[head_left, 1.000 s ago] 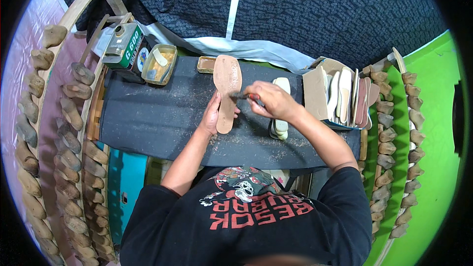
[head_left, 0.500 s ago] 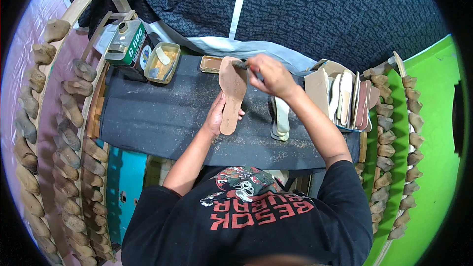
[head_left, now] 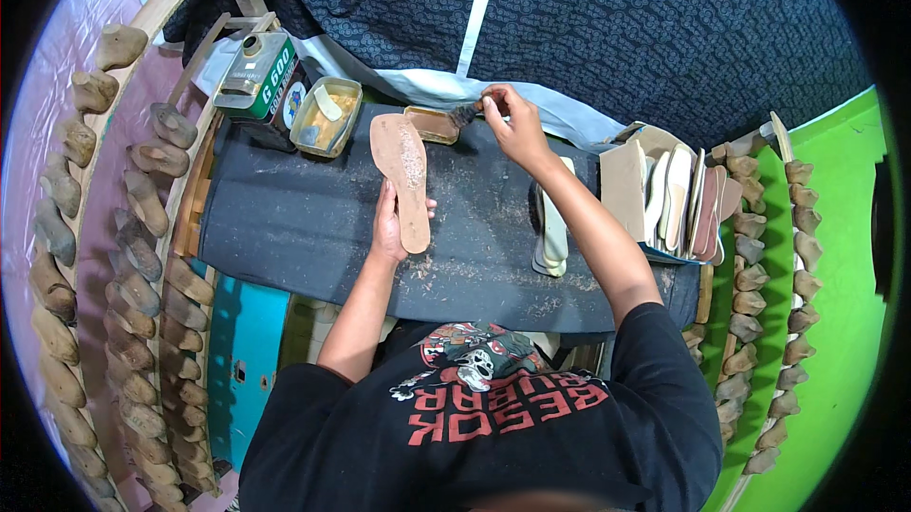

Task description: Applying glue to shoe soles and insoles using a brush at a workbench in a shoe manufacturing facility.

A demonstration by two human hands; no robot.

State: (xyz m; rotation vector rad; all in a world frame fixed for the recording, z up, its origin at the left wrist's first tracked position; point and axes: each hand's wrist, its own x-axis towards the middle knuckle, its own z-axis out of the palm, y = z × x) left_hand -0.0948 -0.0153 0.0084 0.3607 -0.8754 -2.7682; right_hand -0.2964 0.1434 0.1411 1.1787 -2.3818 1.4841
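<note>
My left hand (head_left: pixel 389 225) grips a tan shoe insole (head_left: pixel 410 199) by its narrow lower end, over the middle of the table. Pale speckles and a wet-looking patch cover part of the insole's upper face. My right hand (head_left: pixel 515 128) is closed on a small brush with dark bristles (head_left: pixel 463 115). Those bristles are at the right end of a shallow rectangular tray (head_left: pixel 418 114); whether they touch it I cannot tell. Brown stuff lies in the tray. To the right, pale insoles (head_left: pixel 553 237) lie stacked, partly behind my right forearm.
A cardboard box (head_left: pixel 622 191) of upright insoles stands at the right. At the back left are a metal can (head_left: pixel 254 85) and a yellowish tub (head_left: pixel 343 94). Wooden shoe lasts (head_left: pixel 133 289) line racks on both sides. Shavings litter the dark table cover (head_left: pixel 285 208).
My right hand has moved the brush off the insole and up to the small tray. My left hand has shifted the insole left; speckles now show on its face.
</note>
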